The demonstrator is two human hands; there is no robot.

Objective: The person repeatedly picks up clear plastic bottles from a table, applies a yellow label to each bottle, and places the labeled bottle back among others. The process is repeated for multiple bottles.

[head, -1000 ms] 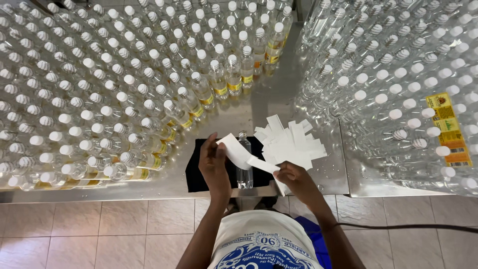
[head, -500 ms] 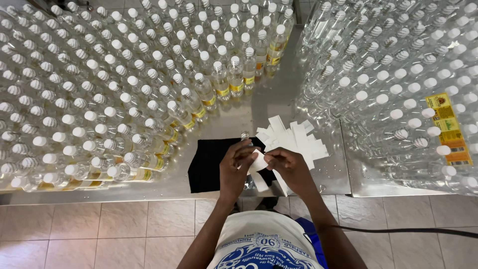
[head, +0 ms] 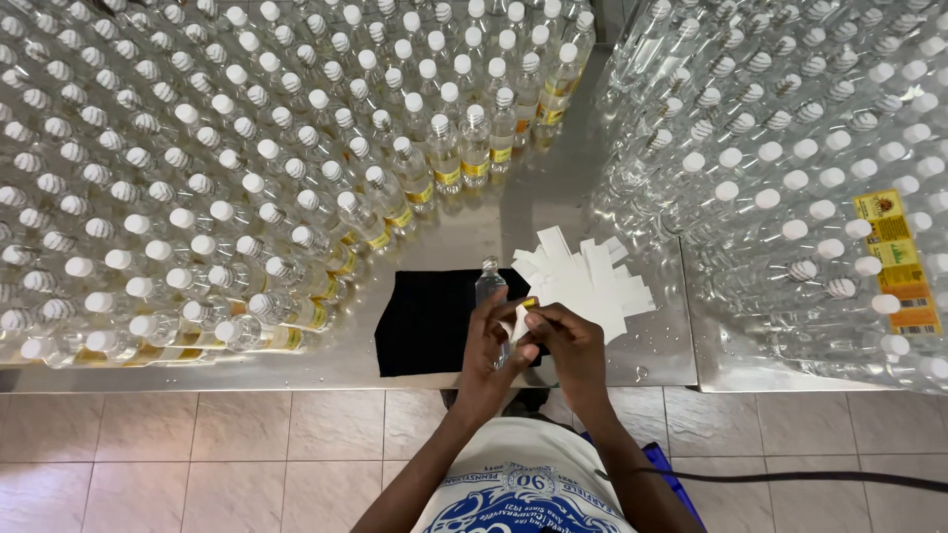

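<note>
- Hands meet just above the near edge of the counter, seen from above. The left hand (head: pixel 491 345) wraps around the lower part of a small clear plastic bottle (head: pixel 488 283), fingers curled over its side, grasping it.
- The right hand (head: pixel 565 341) presses in from the other side, with thumb and fingertips pinched on a small white paper label (head: pixel 519 318) that lies against the bottle's body. A sliver of yellow shows at the label's upper edge.
- The clear bottle lies on its side, its uncapped neck pointing away from the person; only the neck and shoulder show past the fingers.
- Under the bottle lies a black rectangular cloth mat (head: pixel 427 322), spread flat on the shiny stainless-steel counter (head: pixel 513 212).
- Just beside the right hand, on the far right of the mat, sits a fanned heap of white paper label strips (head: pixel 583 281), overlapping one another.
- To the left, a dense crowd of upright clear bottles with white caps (head: pixel 197 178) fills the counter; those nearest the mat wear yellow labels.
- To the right, a second mass of white-capped clear bottles (head: pixel 790 168) stands packed together, with a strip of yellow and orange printed labels (head: pixel 897 262) lying over them near the right edge.
- Below the counter edge, beige floor tiles (head: pixel 197 454) show, along with the person's white printed shirt (head: pixel 518 484) and a thin black cable (head: pixel 790 478) running off to the right.
</note>
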